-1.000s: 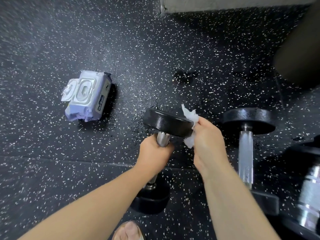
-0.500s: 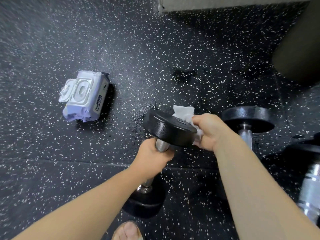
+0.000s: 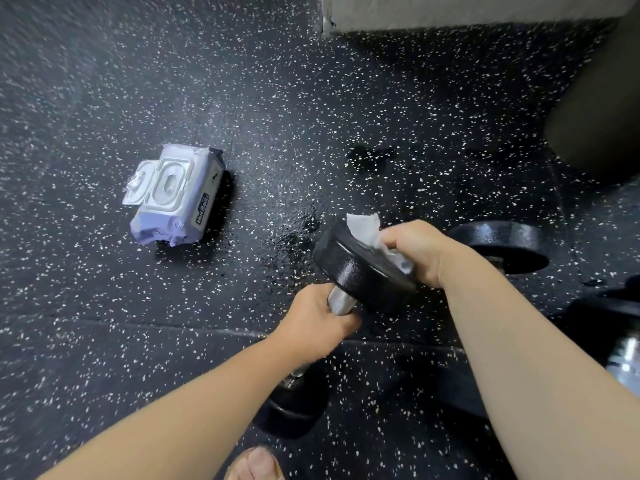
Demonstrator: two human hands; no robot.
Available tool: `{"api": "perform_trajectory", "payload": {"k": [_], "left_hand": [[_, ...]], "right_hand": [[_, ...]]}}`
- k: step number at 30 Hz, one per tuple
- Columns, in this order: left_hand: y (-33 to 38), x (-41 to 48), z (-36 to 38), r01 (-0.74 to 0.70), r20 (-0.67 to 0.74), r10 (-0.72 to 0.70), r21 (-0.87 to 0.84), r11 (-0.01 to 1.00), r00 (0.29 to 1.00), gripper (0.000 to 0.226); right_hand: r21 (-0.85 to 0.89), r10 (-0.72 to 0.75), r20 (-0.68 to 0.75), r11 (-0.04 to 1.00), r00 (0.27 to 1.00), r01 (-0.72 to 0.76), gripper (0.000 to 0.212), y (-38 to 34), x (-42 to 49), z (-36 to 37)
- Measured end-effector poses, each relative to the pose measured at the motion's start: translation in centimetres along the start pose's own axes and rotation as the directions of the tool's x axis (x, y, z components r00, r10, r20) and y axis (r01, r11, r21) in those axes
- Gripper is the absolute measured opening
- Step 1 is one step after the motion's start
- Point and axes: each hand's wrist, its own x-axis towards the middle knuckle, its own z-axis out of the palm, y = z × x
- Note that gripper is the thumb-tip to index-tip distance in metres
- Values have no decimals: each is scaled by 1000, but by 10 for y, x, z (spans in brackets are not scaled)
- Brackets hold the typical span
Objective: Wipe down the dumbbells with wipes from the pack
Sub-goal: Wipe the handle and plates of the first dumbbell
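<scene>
My left hand grips the chrome handle of a black dumbbell and holds it tilted, its upper head raised, its lower head near the floor. My right hand holds a crumpled white wipe and presses it onto the top face of the upper head. The purple-and-white wipes pack lies on the floor to the left with its lid flipped open.
A second dumbbell lies behind my right forearm, and a third one sits at the right edge. Black speckled rubber flooring has a wet patch near the raised head. A grey wall base and a dark rounded object are at the top right.
My right hand has swung from the side rim of the upper head onto its top face, carrying the wipe with it. The dumbbell has tilted a little more to the right.
</scene>
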Motion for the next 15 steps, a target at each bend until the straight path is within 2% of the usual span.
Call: {"api": "perform_trajectory", "payload": {"k": [1, 3, 7, 9, 11, 13, 15], "left_hand": [[-1, 0, 1, -9, 12, 9, 17, 1000, 1000, 40], [-2, 0, 3, -9, 26, 8, 37, 999, 1000, 41], [-1, 5, 3, 38, 27, -39, 42, 998, 999, 36], [0, 6, 2, 61, 19, -62, 28, 998, 998, 26], [2, 5, 2, 71, 14, -71, 20, 997, 997, 22], [4, 6, 3, 71, 11, -71, 31, 997, 997, 29], [5, 7, 5, 63, 16, -64, 78, 995, 998, 31]], "right_hand": [[-13, 57, -15, 998, 998, -57, 22, 5, -1, -4], [-12, 76, -12, 997, 997, -76, 26, 9, -2, -7], [-81, -17, 4, 997, 1000, 18, 35, -1, 2, 0], [-126, -61, 29, 990, 998, 65, 26, -9, -1, 3], [-100, -101, 106, 989, 989, 112, 8, -24, -8, 15], [-108, -152, 189, 979, 970, 175, 15, -43, -12, 27], [-267, -196, 248, 928, 949, 261, 12, -59, -19, 37]]}}
